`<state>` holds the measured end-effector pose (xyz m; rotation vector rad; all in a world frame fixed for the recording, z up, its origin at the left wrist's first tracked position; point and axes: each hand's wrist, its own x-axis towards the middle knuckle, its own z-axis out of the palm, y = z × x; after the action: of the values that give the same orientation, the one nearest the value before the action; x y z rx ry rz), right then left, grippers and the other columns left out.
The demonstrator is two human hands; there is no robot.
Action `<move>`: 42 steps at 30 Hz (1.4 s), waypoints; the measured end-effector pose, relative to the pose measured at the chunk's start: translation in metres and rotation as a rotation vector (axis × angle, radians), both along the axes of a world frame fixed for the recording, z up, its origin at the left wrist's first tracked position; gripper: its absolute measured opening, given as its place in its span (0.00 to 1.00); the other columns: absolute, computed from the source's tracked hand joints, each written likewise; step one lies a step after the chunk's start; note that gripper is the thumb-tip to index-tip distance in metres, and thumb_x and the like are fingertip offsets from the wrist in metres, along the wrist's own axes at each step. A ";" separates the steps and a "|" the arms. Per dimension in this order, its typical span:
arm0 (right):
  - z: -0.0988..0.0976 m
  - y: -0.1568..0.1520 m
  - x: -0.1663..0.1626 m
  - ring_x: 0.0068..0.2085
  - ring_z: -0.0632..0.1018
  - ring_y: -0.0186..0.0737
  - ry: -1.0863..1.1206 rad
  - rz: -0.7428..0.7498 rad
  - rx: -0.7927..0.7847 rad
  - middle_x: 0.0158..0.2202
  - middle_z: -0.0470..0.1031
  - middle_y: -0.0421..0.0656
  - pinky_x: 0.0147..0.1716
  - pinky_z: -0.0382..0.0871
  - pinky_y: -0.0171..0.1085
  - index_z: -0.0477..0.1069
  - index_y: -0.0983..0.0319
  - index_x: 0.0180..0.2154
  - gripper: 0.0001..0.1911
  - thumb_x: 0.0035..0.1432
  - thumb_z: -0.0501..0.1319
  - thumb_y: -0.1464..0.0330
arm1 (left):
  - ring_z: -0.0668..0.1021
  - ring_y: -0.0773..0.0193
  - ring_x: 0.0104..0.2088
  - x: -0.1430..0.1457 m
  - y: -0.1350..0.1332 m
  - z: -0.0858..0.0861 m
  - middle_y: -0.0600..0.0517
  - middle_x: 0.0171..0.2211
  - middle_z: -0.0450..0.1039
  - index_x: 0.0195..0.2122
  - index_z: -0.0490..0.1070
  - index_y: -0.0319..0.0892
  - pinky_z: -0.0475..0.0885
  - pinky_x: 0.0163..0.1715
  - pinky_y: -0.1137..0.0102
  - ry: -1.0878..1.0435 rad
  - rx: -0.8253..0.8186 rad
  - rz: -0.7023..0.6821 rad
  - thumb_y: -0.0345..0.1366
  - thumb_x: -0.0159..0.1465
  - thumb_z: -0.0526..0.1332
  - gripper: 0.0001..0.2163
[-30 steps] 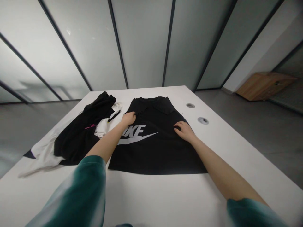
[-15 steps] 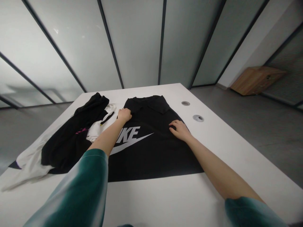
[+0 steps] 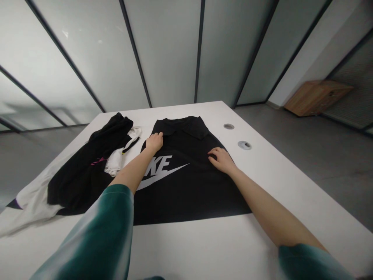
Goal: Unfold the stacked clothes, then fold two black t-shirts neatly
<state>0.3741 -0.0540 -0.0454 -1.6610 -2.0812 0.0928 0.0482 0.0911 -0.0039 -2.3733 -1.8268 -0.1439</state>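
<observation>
A black T-shirt (image 3: 189, 198) with a white logo print lies spread flat, its hem toward me and its short sleeves folded in over the front at the far end. Near the folded sleeve on the left side, my left hand (image 3: 154, 142) rests on the cloth with its fingers stretched forward. My right hand (image 3: 221, 159) lies on the shirt's right edge, fingers slightly curved and apart. Neither hand shows cloth gripped between the fingers.
All this is on a white table (image 3: 204, 249). To the left lies a loose heap with a black garment (image 3: 84, 171) over a white garment (image 3: 40, 210). Two round grommets (image 3: 244, 145) sit in the tabletop at right. A wooden cabinet (image 3: 314, 98) stands beyond, near frosted glass panels.
My left hand has shifted slightly right and its fingers have straightened over the shirt. My right hand stays in nearly the same place.
</observation>
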 end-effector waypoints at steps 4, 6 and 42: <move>0.000 0.000 0.000 0.49 0.73 0.49 -0.006 -0.005 -0.003 0.47 0.74 0.49 0.51 0.67 0.47 0.77 0.60 0.44 0.13 0.61 0.57 0.64 | 0.75 0.45 0.50 -0.005 0.000 0.001 0.38 0.46 0.76 0.47 0.74 0.39 0.68 0.50 0.54 0.046 -0.006 -0.064 0.40 0.70 0.47 0.18; 0.000 0.000 0.000 0.48 0.73 0.49 -0.011 -0.006 -0.004 0.47 0.74 0.49 0.51 0.66 0.47 0.77 0.60 0.44 0.13 0.62 0.57 0.64 | 0.74 0.45 0.52 -0.006 0.003 0.002 0.38 0.47 0.76 0.45 0.76 0.38 0.67 0.52 0.53 0.022 0.011 -0.057 0.41 0.71 0.45 0.21; -0.003 0.003 0.003 0.50 0.74 0.50 -0.013 0.005 0.009 0.48 0.75 0.49 0.53 0.67 0.48 0.77 0.60 0.44 0.14 0.61 0.57 0.65 | 0.49 0.42 0.70 -0.053 -0.110 -0.013 0.38 0.71 0.43 0.70 0.50 0.38 0.52 0.65 0.52 -0.002 -0.327 -0.071 0.62 0.66 0.42 0.40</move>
<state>0.3767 -0.0512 -0.0489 -1.6553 -2.0919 0.0745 -0.0045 -0.0186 -0.0173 -2.6518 -1.8927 0.1581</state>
